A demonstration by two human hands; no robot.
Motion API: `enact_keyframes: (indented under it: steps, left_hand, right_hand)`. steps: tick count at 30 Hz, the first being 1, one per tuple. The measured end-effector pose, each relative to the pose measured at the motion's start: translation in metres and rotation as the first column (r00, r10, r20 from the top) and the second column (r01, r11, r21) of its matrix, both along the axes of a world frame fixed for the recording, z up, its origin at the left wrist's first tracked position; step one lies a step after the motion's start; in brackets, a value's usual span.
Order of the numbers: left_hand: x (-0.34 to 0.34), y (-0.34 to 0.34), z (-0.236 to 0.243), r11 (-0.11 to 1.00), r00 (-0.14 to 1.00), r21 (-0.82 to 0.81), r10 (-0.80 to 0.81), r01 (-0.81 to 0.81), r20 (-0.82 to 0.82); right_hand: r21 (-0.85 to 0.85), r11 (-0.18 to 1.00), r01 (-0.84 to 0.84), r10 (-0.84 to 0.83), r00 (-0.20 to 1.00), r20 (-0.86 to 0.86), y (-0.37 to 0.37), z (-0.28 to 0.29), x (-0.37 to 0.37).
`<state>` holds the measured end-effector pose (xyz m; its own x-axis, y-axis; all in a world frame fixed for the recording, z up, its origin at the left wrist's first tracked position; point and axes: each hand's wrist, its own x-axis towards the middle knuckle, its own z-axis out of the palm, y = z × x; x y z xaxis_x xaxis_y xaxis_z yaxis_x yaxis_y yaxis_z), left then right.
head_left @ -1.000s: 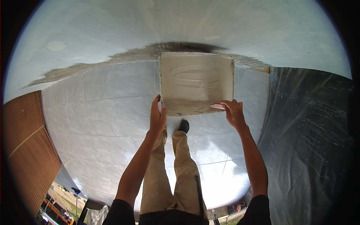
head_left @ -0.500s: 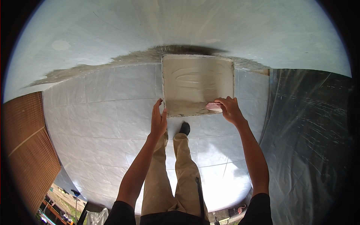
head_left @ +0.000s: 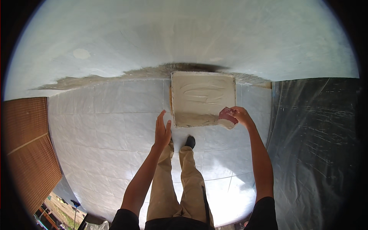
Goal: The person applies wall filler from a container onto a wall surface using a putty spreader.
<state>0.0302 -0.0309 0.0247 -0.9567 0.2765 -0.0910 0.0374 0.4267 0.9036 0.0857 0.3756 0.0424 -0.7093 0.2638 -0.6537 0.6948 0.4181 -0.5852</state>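
A rectangular board (head_left: 203, 82), coated with smooth beige paste, is in front of me near the base of the wall. Curved ridges mark the paste, and its near edge is streaked darker. My right hand (head_left: 240, 116) grips a maroon scraper (head_left: 227, 113) over the board's near right corner. Beige paste clings to the scraper's lower edge. My left hand (head_left: 162, 128) hovers just off the board's near left corner, thumb and fingers apart, with nothing in it.
A pale wall (head_left: 153, 38) rises ahead, its base stained dark. Grey tiled sheeting (head_left: 103, 122) lies underfoot. Dark plastic sheeting (head_left: 314, 145) hangs on the right, and a brown slatted blind (head_left: 32, 149) stands at left. My dark shoe (head_left: 190, 142) is just below the board.
My right hand has turned the scraper so more of its maroon face shows, now past the board's near edge. My left hand has come away from the board's side. The view has tilted upward.
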Motion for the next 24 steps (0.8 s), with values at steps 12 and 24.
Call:
enact_keyframes:
  steps: [12,24]
  left_hand:
    - [-0.071,0.006,0.148,0.994,0.963,0.016,-0.098,0.105,-0.25]
    - [-0.174,0.032,0.364,0.971,0.822,0.112,-0.117,0.213,-0.557]
  right_hand:
    - [-0.712,0.645,0.278,-0.499,0.859,-0.117,-0.071,0.134,0.005]
    - [-0.89,0.454,-0.047,-0.678,0.629,-0.38,-0.123,0.354,-0.042]
